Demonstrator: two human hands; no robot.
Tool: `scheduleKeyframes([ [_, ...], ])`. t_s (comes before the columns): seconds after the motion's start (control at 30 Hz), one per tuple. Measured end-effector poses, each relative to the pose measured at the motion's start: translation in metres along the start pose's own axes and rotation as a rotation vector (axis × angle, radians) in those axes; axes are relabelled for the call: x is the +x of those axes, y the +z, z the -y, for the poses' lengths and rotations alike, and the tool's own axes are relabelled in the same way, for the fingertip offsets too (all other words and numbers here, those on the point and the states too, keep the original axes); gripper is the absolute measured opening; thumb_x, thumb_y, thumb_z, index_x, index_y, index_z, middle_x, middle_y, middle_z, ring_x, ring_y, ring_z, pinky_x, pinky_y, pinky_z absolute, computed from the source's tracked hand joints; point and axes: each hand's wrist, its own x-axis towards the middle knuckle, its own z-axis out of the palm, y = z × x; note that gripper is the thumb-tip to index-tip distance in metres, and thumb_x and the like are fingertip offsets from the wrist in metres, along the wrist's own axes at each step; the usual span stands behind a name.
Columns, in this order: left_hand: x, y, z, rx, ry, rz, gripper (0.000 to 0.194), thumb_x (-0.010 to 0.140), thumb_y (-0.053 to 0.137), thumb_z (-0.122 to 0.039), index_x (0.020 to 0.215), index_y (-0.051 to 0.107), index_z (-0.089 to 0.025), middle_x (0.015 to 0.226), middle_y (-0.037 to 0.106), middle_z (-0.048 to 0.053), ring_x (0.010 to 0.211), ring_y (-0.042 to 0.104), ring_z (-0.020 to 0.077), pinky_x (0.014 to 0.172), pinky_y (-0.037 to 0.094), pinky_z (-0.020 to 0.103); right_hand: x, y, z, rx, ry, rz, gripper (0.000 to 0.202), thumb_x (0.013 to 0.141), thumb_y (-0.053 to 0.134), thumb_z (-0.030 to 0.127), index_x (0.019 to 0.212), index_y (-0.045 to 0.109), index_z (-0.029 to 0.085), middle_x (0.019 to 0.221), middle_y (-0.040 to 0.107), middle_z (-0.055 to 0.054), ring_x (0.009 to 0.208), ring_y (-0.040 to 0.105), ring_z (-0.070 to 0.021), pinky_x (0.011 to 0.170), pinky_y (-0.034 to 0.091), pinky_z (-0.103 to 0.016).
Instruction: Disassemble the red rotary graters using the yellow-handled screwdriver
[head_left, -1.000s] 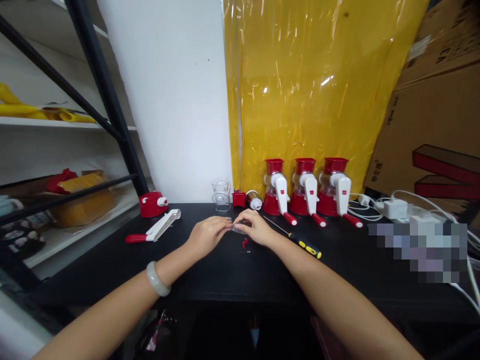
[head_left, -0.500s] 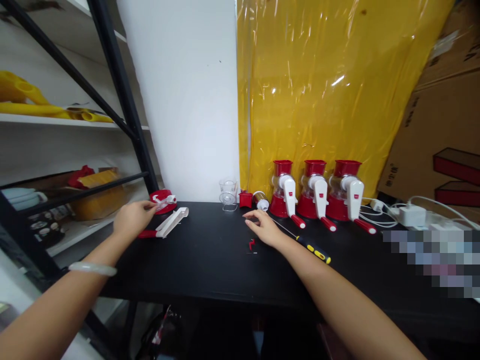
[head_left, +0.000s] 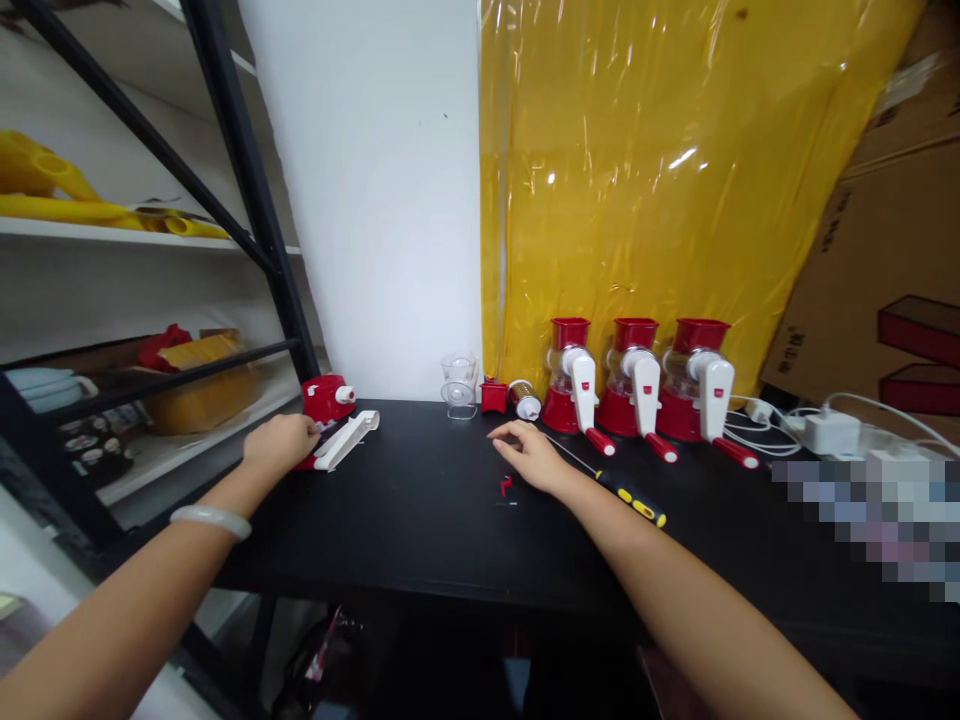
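Observation:
My left hand [head_left: 281, 442] is closed, its fingertips low beside a white crank handle [head_left: 349, 440] with a red grip. What sits in those fingers is hidden. Just behind stands a red grater base [head_left: 328, 397] with a white knob on its side. My right hand [head_left: 531, 456] rests on the black table, fingers loosely stretched and empty. Near it lie a small red clip-like piece [head_left: 507, 486] and a screwdriver [head_left: 634, 497] with a black and yellow handle. Beyond its fingertips are a metal grating drum [head_left: 523, 400] and a red hopper piece [head_left: 493, 395].
Three assembled red and white rotary graters [head_left: 571, 380] stand in a row at the back right. A clear plastic housing [head_left: 459, 387] sits near the wall. White cables and a power adapter [head_left: 832, 432] lie further right. A shelf rack [head_left: 262, 230] borders the left.
My left hand moved slightly right and down from in front of the red base to beside the crank handle. The clear piece it pinched is no longer plainly visible. My right hand stayed put.

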Motion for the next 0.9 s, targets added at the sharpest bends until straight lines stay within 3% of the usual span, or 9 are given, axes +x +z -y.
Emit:
scheduleKeyframes([
  [0.2, 0.01, 0.01, -0.006, -0.049, 0.037, 0.03, 0.038, 0.076, 0.059, -0.048, 0.101, 0.074, -0.023, 0.106, 0.07, 0.012, 0.096, 0.063, 0.0333, 0.076, 0.046, 0.036, 0.0, 0.0, 0.001, -0.01, 0.003, 0.013, 0.017, 0.086, 0.056, 0.027, 0.097, 0.068, 0.021, 0.096, 0.065, -0.005, 0.097, 0.055, -0.0195, 0.083, 0.047, -0.034],
  [0.6, 0.004, 0.004, -0.008, -0.133, 0.135, 0.045, 0.038, 0.075, 0.052, -0.049, 0.094, 0.074, -0.025, 0.101, 0.073, 0.009, 0.095, 0.065, 0.0312, 0.079, 0.045, 0.034, 0.0, 0.001, 0.0, 0.041, 0.023, 0.039, 0.018, 0.086, 0.055, 0.029, 0.096, 0.068, 0.02, 0.095, 0.064, -0.006, 0.094, 0.058, -0.0185, 0.08, 0.049, -0.033],
  [0.73, -0.001, -0.009, -0.017, -0.14, 0.151, 0.009, 0.043, 0.08, 0.047, -0.051, 0.095, 0.073, -0.021, 0.098, 0.073, 0.012, 0.093, 0.065, 0.0324, 0.076, 0.045, 0.036, 0.0, 0.001, 0.0, 0.055, 0.029, 0.048, 0.018, 0.086, 0.055, 0.028, 0.095, 0.067, 0.02, 0.095, 0.064, -0.006, 0.093, 0.059, -0.0179, 0.08, 0.049, -0.032],
  [0.9, -0.029, -0.043, -0.055, -0.146, 0.28, -0.09, 0.049, 0.086, 0.038, -0.056, 0.1, 0.071, -0.023, 0.097, 0.073, 0.009, 0.089, 0.066, 0.0296, 0.07, 0.045, 0.033, 0.0, 0.001, -0.001, 0.051, 0.028, 0.037, 0.017, 0.085, 0.055, 0.028, 0.094, 0.067, 0.019, 0.093, 0.065, -0.006, 0.092, 0.059, -0.0184, 0.078, 0.049, -0.032],
])
